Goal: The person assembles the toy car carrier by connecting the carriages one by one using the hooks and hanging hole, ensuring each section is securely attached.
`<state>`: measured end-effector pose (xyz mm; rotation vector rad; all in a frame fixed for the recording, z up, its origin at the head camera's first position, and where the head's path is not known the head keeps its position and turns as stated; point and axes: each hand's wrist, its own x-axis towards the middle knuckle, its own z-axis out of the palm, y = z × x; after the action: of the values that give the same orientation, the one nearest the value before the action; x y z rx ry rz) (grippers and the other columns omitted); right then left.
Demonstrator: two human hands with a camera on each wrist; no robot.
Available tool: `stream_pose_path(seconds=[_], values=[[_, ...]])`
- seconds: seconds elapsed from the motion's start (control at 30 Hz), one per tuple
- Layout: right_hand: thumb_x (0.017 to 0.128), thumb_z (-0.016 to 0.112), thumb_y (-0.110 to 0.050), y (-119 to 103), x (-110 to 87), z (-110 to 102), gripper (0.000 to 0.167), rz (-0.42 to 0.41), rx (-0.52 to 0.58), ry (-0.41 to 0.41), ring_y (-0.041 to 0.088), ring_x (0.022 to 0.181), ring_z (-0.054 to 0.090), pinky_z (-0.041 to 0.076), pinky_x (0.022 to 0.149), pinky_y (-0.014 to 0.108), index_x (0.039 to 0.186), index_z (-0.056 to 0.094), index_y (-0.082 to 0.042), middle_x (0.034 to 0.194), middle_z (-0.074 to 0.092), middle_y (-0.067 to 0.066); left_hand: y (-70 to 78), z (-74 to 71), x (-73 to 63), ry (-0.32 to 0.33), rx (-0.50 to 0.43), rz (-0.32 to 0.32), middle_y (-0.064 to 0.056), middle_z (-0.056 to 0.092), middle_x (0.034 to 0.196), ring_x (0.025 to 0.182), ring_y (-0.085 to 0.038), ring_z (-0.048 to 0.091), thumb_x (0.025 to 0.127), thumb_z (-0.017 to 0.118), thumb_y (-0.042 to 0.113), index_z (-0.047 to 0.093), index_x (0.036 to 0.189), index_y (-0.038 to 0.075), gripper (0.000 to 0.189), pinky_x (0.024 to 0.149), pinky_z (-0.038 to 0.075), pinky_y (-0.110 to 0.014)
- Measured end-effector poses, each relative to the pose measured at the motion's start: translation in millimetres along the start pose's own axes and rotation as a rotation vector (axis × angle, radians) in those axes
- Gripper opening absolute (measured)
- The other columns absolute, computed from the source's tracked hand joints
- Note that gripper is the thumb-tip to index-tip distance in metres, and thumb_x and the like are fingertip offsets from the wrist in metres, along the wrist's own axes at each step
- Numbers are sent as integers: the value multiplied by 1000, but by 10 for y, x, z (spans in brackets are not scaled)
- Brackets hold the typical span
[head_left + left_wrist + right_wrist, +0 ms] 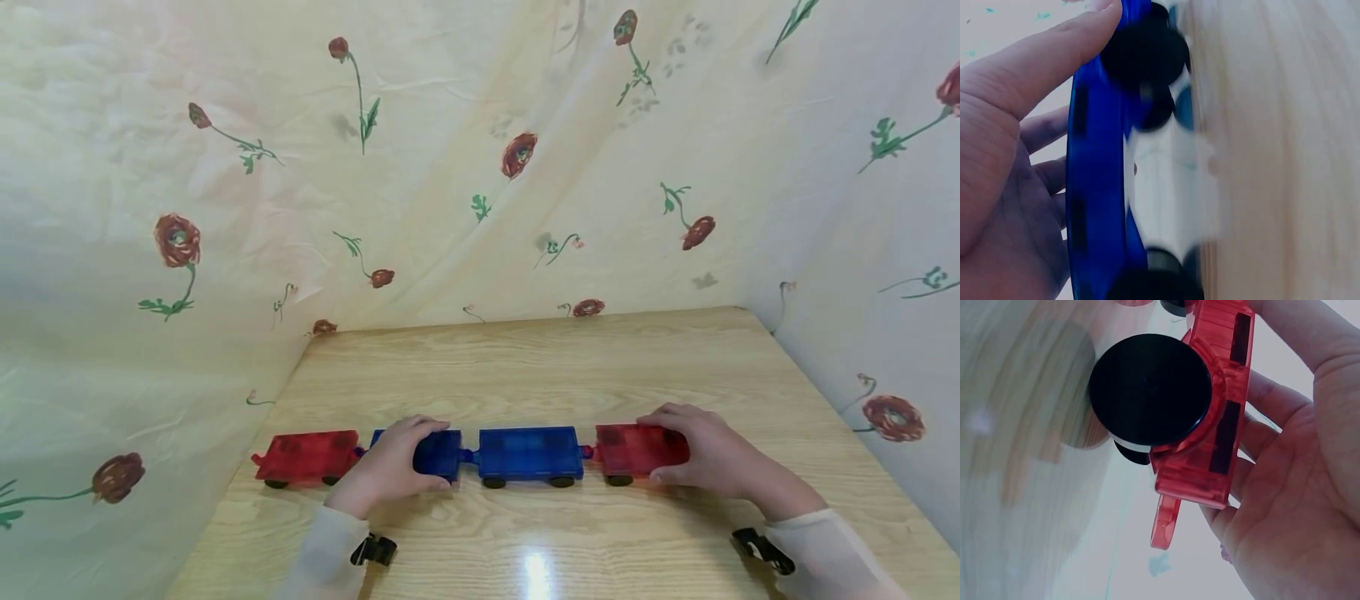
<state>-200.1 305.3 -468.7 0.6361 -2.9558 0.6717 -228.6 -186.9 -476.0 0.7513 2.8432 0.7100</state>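
A row of toy train cars with black wheels stretches across the table in the head view. My left hand (392, 462) grips a see-through blue car (444, 457), second from the left, with the thumb on its near side. At the right end, my right hand (708, 454) holds a see-through red car (628, 450) between thumb and fingers. Between these sits another blue car (529, 454), joined by small couplings. A second red car (311, 457) forms the left end. The right wrist view shows a black wheel (1150, 390) and a red coupling hook (1165, 524).
The wooden table (525, 367) carries the cars across its middle. Behind and beside it hangs a flower-patterned cloth (450, 167). Each wrist bears a black strap fitting (373, 550) near the sleeve. Light glares off the table's front.
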Motion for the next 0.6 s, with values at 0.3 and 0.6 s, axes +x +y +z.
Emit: stream_pose_path(seconds=[0.3, 0.6], values=[[72, 96, -44, 91, -62, -56, 76, 6, 21, -5, 41, 118, 60, 55, 87, 57, 136, 70, -11, 133, 64, 16, -253, -74, -162, 45, 19, -65, -1, 55, 150, 148, -39, 39, 78, 90, 51, 57, 151, 24, 85, 124, 11, -66], [72, 96, -45, 107, -74, -68, 78, 16, 28, -17, 44, 120, 59, 55, 87, 58, 137, 69, -12, 134, 63, 17, -267, -97, -204, 23, -25, -84, 1, 51, 152, 147, -37, 38, 81, 88, 50, 55, 154, 27, 84, 114, 38, -63]])
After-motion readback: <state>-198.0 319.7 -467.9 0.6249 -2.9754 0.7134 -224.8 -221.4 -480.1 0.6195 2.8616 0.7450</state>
